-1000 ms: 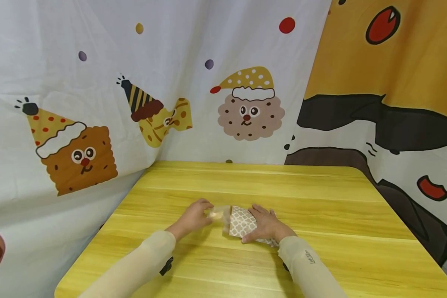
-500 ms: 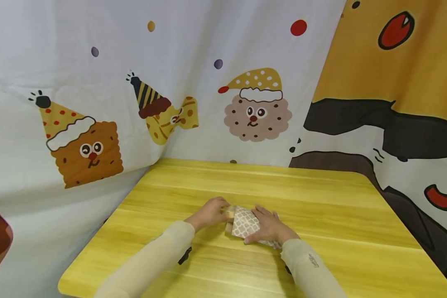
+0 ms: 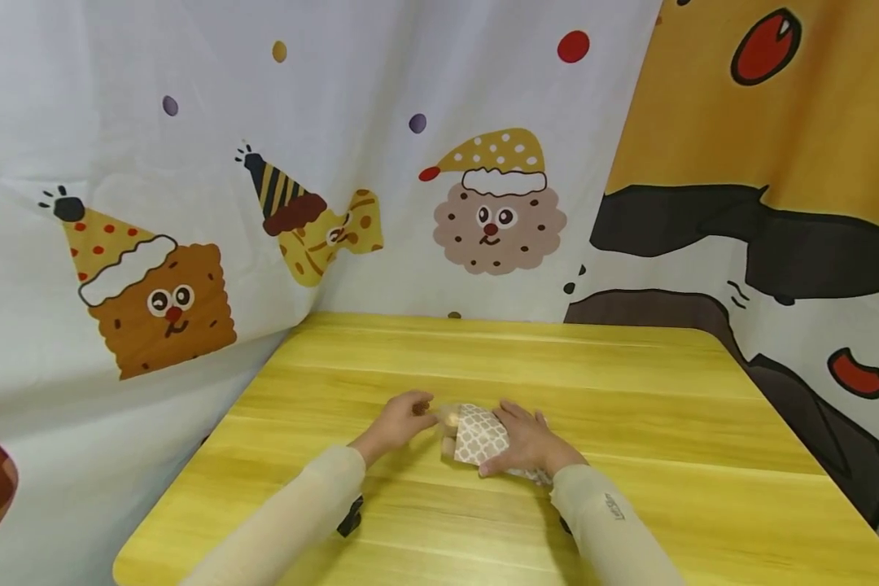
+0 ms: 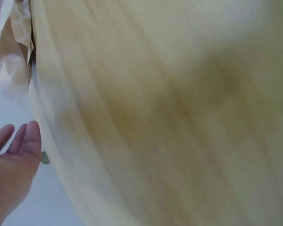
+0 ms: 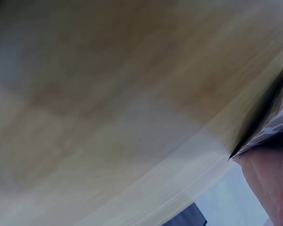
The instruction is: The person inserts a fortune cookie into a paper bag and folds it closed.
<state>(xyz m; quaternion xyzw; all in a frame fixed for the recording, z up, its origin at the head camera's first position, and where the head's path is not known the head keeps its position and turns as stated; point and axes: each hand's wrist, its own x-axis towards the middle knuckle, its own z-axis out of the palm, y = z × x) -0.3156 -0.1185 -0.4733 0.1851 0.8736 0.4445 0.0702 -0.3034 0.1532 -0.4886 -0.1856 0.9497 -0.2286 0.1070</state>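
A beige bag (image 3: pixel 479 435) with a white lattice pattern lies on the table, its end towards the left. Something pale yellow (image 3: pixel 451 418) and a tan piece (image 3: pixel 448 447) show at that end; their kind is unclear. My right hand (image 3: pixel 525 443) holds the bag from above, thumb on the near side and fingers on the far side. Just left of the bag's end is my left hand (image 3: pixel 397 422), its fingers loosely bent. In the left wrist view, the left hand (image 4: pixel 16 165) appears apart from the crinkled bag (image 4: pixel 15 44). The right wrist view catches only an edge of the bag (image 5: pixel 273 122).
The wood-grain table (image 3: pixel 381 350) stretches around both hands. Behind it and along the left hangs a white cloth (image 3: pixel 366 81) printed with cartoon biscuits. Dark straps (image 3: pixel 350 517) sit at the wrists.
My left hand moved right to the bag's end, then drew back slightly left. The pale yellow thing went from near the left fingers into the bag's end. My right hand stays on the bag.
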